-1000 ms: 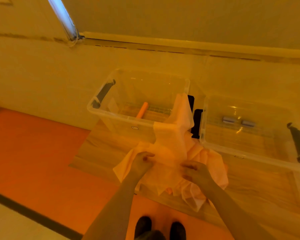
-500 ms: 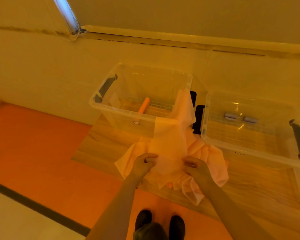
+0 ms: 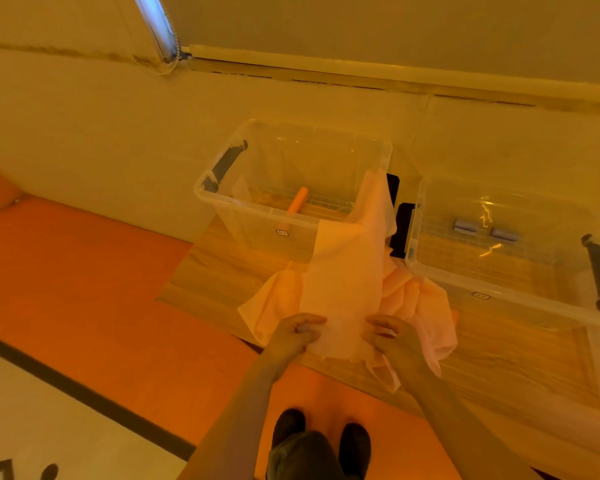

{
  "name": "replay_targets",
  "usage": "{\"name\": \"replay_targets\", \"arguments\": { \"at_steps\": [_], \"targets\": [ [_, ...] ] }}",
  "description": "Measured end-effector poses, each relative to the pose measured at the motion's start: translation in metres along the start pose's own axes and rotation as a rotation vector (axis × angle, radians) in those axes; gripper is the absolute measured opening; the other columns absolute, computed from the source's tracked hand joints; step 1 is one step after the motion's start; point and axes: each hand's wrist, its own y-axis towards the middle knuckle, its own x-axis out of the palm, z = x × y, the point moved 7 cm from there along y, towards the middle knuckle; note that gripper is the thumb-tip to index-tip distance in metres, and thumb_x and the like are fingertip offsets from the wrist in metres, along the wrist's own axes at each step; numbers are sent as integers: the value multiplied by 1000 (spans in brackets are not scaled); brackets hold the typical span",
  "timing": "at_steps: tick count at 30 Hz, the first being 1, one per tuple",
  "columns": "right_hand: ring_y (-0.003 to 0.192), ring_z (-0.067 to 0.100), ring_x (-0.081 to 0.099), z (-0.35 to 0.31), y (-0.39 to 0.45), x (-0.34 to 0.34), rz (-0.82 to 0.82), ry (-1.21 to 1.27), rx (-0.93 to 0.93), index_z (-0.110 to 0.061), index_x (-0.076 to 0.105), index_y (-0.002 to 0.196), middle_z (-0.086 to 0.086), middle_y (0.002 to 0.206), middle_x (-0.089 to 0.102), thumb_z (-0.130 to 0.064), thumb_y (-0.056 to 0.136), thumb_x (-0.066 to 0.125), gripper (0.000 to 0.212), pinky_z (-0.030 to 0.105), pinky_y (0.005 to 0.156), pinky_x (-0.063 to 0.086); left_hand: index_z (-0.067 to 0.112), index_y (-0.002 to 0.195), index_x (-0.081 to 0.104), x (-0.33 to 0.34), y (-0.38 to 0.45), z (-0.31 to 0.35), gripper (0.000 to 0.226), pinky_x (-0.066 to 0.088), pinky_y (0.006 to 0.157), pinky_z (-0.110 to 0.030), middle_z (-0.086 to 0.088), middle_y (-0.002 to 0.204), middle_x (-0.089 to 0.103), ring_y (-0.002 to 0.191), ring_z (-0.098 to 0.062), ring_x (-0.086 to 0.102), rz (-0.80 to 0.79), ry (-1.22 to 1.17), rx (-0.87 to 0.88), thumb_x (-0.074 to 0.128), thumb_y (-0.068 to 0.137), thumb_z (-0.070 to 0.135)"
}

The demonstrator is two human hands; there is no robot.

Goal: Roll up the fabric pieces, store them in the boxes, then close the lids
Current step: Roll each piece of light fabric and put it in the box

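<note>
A pale pink fabric strip point(image 3: 347, 271) lies on a heap of peach fabric point(image 3: 416, 306) on the wooden table point(image 3: 222, 271); its far end is draped over the corner of the left clear box point(image 3: 257, 216). My left hand point(image 3: 293, 336) and my right hand point(image 3: 394, 336) pinch the strip's near end with curled fingers, side by side. Inside the left box lies an orange fabric roll point(image 3: 297, 200). The right clear box point(image 3: 499, 289) holds two grey rolls point(image 3: 485, 230).
Both boxes stand open against the wall with dark handles point(image 3: 226, 164) on their outer ends. Black lid clips point(image 3: 400, 226) sit between them. The table's near edge is by my shoes point(image 3: 321, 433). Orange floor point(image 3: 84, 289) spreads to the left.
Both hands have drawn closer together on the strip's near end and curled it slightly. The camera has shifted a little; the boxes stay in place.
</note>
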Motion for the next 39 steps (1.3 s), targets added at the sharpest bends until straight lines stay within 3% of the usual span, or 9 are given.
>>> {"name": "replay_targets", "arguments": {
  "at_steps": [7,11,14,21,24,26,30,36,39],
  "targets": [
    [76,22,62,7,-11,1,-3,70,25,-6,70,93,8,88,67,4,83,67,15,19,50,53,28,99,71,-3,-10,3,26,41,70,-35,0,93,56,83,-22,48,5,40,7,61,89,6],
    [69,27,56,17,-13,6,-94,43,64,-5,72,98,17,80,65,-2,87,65,13,28,56,48,29,97,71,-3,-13,4,26,40,69,-36,-2,95,55,83,-22,47,-1,51,5,62,89,6],
    [64,17,56,18,-15,7,-122,43,84,-4,71,100,13,83,67,-1,88,65,14,22,55,47,29,97,71,-3,-16,6,26,40,68,-37,-4,95,56,81,-24,48,4,54,4,62,88,6],
    [82,21,68,25,-18,3,-155,18,114,-10,68,106,11,97,69,4,81,70,29,24,62,55,31,96,72,-4,-23,6,23,47,69,-39,-9,97,60,78,-25,53,28,73,2,64,88,10],
    [83,23,69,20,-21,-4,-124,9,91,-13,71,100,11,97,72,3,82,70,24,30,67,57,28,94,71,-5,-28,14,21,51,67,-26,-4,101,64,80,-17,59,30,103,40,65,88,9],
    [87,21,70,8,-23,-7,-124,33,61,-13,71,98,8,99,72,2,83,68,22,29,69,58,25,95,70,-4,-33,25,21,46,61,-13,4,99,63,80,-7,59,29,119,80,64,89,6],
    [90,23,69,-31,-27,-10,-131,102,-37,-12,71,98,10,102,71,3,83,68,22,30,68,58,23,97,69,-3,-43,62,24,49,70,-11,7,104,65,92,-4,60,36,121,191,64,87,2],
    [82,11,68,-108,-38,-20,-140,102,-210,-13,71,98,3,104,67,3,83,68,22,24,58,56,14,102,66,-7,-56,131,24,39,52,-7,11,71,58,54,9,54,43,127,380,63,86,-3],
    [84,13,68,-139,-42,-26,-155,79,-265,-12,70,104,2,107,66,1,82,69,25,20,60,55,13,98,68,-10,-65,161,21,42,53,-10,7,71,60,58,5,58,30,99,419,63,86,-3]
  ]
}}
